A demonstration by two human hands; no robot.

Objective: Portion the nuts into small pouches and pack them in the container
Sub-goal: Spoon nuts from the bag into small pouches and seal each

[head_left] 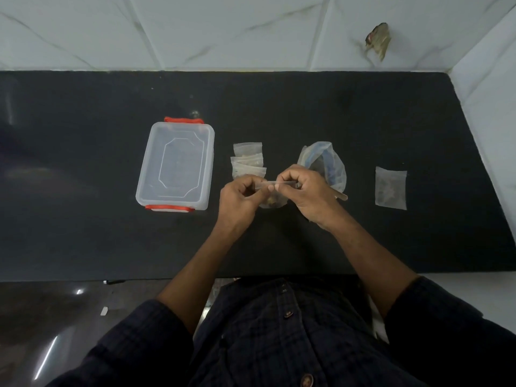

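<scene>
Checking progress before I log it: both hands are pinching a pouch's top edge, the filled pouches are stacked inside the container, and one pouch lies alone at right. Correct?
Not quite. The head view shows the filled pouches stacked on the counter beside the container, not inside it. The rest holds: left hand and right hand pinch a pouch, and one pouch lies alone at right.

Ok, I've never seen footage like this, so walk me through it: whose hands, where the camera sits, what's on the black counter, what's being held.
There is no machine here. A person wears a camera on the head, so this single view looks down over their own arms.

The left hand and right hand pinch the top edge of a small clear pouch with nuts in it, apparently pressing it closed.

On the black counter: a clear container with red clips, to the left; a stack of small pouches behind the left hand; a larger open plastic bag behind the right hand; and a flat bag further right.
</scene>
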